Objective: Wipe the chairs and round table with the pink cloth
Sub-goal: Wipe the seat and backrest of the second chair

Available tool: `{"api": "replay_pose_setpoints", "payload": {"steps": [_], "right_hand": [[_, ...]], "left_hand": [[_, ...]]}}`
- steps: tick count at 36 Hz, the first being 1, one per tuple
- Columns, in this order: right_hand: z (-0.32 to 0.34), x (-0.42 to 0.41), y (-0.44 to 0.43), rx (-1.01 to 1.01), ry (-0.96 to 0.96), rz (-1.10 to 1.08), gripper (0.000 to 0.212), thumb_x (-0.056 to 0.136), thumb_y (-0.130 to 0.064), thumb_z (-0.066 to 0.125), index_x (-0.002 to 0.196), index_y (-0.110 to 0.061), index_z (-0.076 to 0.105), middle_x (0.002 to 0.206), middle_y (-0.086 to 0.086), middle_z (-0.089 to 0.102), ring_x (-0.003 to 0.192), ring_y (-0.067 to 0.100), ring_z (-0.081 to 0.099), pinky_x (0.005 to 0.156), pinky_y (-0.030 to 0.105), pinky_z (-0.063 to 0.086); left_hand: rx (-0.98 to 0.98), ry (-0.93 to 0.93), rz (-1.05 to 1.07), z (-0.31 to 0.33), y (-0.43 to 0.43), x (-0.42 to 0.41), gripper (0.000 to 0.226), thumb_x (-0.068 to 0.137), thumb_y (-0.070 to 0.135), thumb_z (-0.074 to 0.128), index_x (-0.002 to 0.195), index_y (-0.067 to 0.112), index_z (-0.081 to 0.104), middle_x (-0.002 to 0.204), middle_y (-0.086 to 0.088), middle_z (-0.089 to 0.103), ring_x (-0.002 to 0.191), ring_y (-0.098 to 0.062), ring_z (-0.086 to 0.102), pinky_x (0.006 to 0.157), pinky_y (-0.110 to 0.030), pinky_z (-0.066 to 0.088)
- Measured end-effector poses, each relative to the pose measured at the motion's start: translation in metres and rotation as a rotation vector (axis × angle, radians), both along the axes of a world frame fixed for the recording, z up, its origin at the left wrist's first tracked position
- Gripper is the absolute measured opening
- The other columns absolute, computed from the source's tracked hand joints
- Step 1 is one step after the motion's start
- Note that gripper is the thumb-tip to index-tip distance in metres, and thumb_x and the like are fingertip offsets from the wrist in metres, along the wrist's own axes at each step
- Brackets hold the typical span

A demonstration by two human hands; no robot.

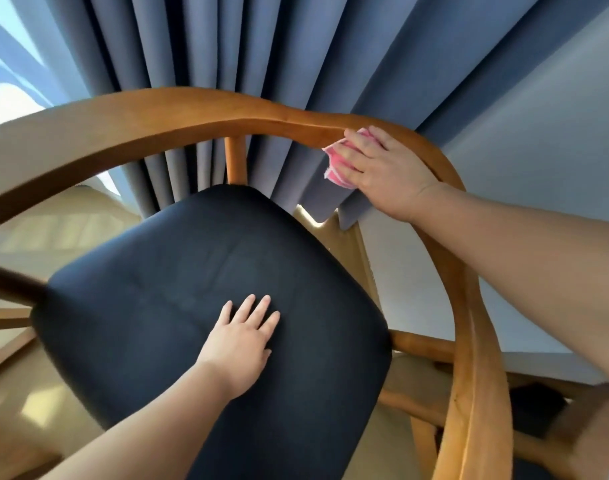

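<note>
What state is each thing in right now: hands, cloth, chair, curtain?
right hand: pressing the cloth against the rail
pink cloth: bunched under the fingers
left hand: flat, open on the seat
chair rail: being wiped
black seat: bare apart from the hand
blue curtain: drawn, hanging behind

Chair point(206, 119) centre frame, curved rail wrapping round the seat cushion point(178, 271). Left hand point(242, 344) flat on cushion. Right hand point(382, 168) on rail's far right bend, cloth point(334, 164) under it. Curtain point(261, 64) behind chair, wall point(538, 133) right. Probably a second chair point(538, 407) lower right, partly hidden.
</note>
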State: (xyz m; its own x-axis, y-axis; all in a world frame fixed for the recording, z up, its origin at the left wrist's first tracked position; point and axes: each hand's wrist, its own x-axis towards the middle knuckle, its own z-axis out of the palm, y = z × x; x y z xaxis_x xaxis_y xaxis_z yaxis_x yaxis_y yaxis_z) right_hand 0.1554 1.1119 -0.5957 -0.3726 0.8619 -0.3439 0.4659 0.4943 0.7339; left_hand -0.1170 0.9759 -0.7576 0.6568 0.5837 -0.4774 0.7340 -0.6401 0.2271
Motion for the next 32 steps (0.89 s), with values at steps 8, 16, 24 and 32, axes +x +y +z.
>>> {"api": "replay_pose_setpoints", "payload": {"steps": [8, 16, 24, 32], "right_hand": [[-0.008, 0.035, -0.047, 0.012, -0.079, -0.076, 0.069, 0.094, -0.026, 0.045, 0.155, -0.011, 0.015, 0.16, 0.011, 0.022, 0.148, 0.033, 0.013, 0.117, 0.047, -0.005], [-0.007, 0.066, -0.129, -0.124, -0.118, -0.22, 0.067, 0.096, -0.018, 0.034, 0.155, -0.013, 0.002, 0.164, 0.008, 0.007, 0.15, 0.03, 0.002, 0.113, 0.045, -0.016], [-0.008, 0.066, -0.18, -0.24, -0.047, -0.304, 0.061, 0.098, -0.017, 0.045, 0.153, -0.011, 0.022, 0.159, 0.009, 0.026, 0.149, 0.03, 0.015, 0.113, 0.043, -0.016], [-0.002, 0.073, -0.165, -0.292, -0.044, -0.181, 0.069, 0.086, -0.017, 0.067, 0.148, -0.01, 0.037, 0.153, 0.012, 0.039, 0.144, 0.033, 0.028, 0.117, 0.046, -0.005]], "left_hand": [[-0.055, 0.051, -0.002, -0.01, -0.007, -0.003, 0.063, 0.101, 0.04, 0.027, 0.151, 0.023, -0.005, 0.157, -0.002, -0.019, 0.144, -0.027, -0.015, 0.116, -0.05, -0.003], [-0.065, 0.06, -0.007, -0.016, -0.005, -0.001, 0.064, 0.1, 0.042, 0.029, 0.151, 0.024, -0.004, 0.158, -0.002, -0.017, 0.145, -0.027, -0.013, 0.115, -0.05, 0.0], [-0.066, 0.048, -0.01, -0.018, -0.007, -0.003, 0.064, 0.099, 0.044, 0.03, 0.151, 0.025, -0.002, 0.158, 0.0, -0.014, 0.145, -0.026, -0.012, 0.116, -0.05, 0.002], [-0.056, 0.085, -0.021, -0.015, -0.008, 0.001, 0.063, 0.1, 0.041, 0.028, 0.151, 0.023, -0.004, 0.158, -0.003, -0.015, 0.145, -0.029, -0.011, 0.114, -0.052, 0.003]]}}
